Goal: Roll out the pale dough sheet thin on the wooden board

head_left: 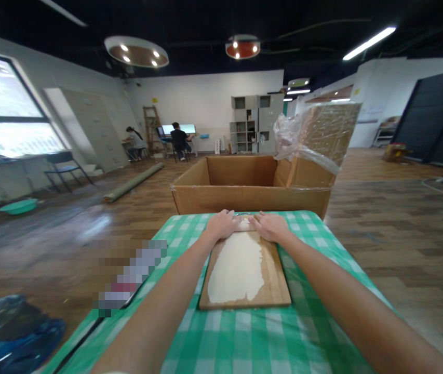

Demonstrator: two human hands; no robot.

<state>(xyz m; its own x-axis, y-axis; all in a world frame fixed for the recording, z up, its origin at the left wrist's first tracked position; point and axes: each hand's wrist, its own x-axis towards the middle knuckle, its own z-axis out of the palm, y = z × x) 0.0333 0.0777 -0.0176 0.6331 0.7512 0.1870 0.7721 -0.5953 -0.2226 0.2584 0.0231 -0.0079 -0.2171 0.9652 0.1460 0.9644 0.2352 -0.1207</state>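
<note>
A thin, pale sheet of dough with a ragged edge lies flat on a wooden board. Across the board's far end is what looks like a short wooden rolling pin, with a bit of dough around it. My left hand is closed over its left end, my right hand over its right end. Both arms reach forward, one on each side of the board. My fingers partly hide the pin and the far edge of the dough.
A green-and-white checked cloth covers the table. A blurred-out flat object lies at its left edge, with a black cable. Beyond stands a large open cardboard box. Two people sit at the back.
</note>
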